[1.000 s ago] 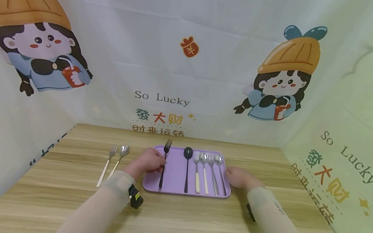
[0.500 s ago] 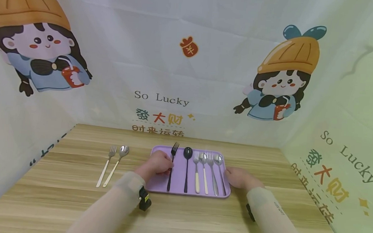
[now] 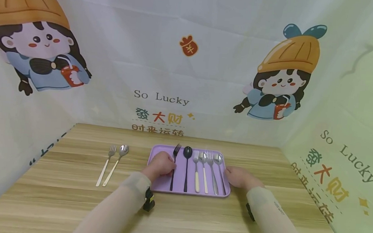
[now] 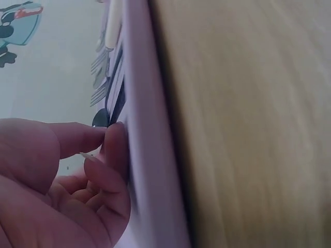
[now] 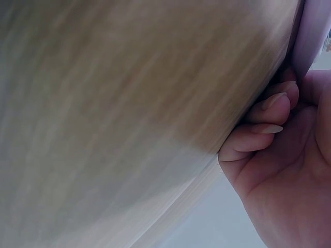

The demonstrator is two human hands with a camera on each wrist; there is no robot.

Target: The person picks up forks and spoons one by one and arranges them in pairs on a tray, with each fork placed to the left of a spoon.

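Note:
A black fork [image 3: 172, 180] stands lengthwise over the left half of a lilac tray [image 3: 180, 173], tines toward the back wall. My left hand [image 3: 161, 164] pinches its handle between thumb and fingers; the left wrist view shows this hand [image 4: 72, 175] low beside the tray's front rim [image 4: 150, 113]. To the fork's right lies a black spoon [image 3: 188, 152]. Farther right come a cream-handled fork [image 3: 197, 180], a cream-handled spoon [image 3: 205, 181], a silver fork [image 3: 214, 183] and a silver spoon [image 3: 218, 159]. My right hand [image 3: 238, 176] grips the tray's right edge, fingers curled at its underside.
On the wooden table [image 3: 54, 194], left of the tray, lie a white-handled fork [image 3: 105, 168] and a white-handled spoon [image 3: 114, 169] side by side. A printed cloth [image 3: 209, 71] hangs behind the table and along both sides.
My left hand has carried the black fork rightward across the tray, closer to the black spoon. The right hand has stayed at the tray's right edge.

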